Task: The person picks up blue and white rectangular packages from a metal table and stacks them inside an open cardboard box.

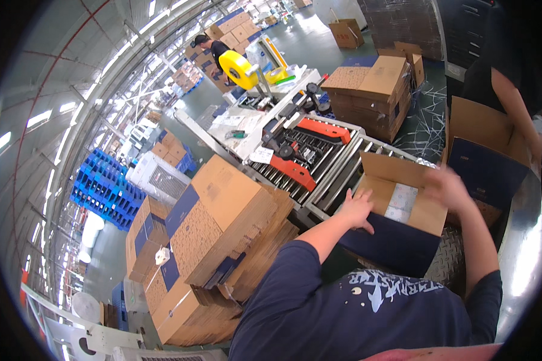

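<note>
An open carton, dark blue outside and brown inside, stands in front of me at the end of the roller conveyor. Small white packages lie inside it against one wall. My left hand rests at the carton's left edge with its fingers spread, holding nothing that shows. Over the right side of the carton is my right hand, smeared by motion. Whether its fingers grip the carton's flap or anything else cannot be made out. One flap stands up along the far side.
A carton-sealing machine with orange side guides and a yellow tape roll sits beyond the rollers. Flattened cartons are stacked at my left. Another person's arm reaches by a second open carton at right.
</note>
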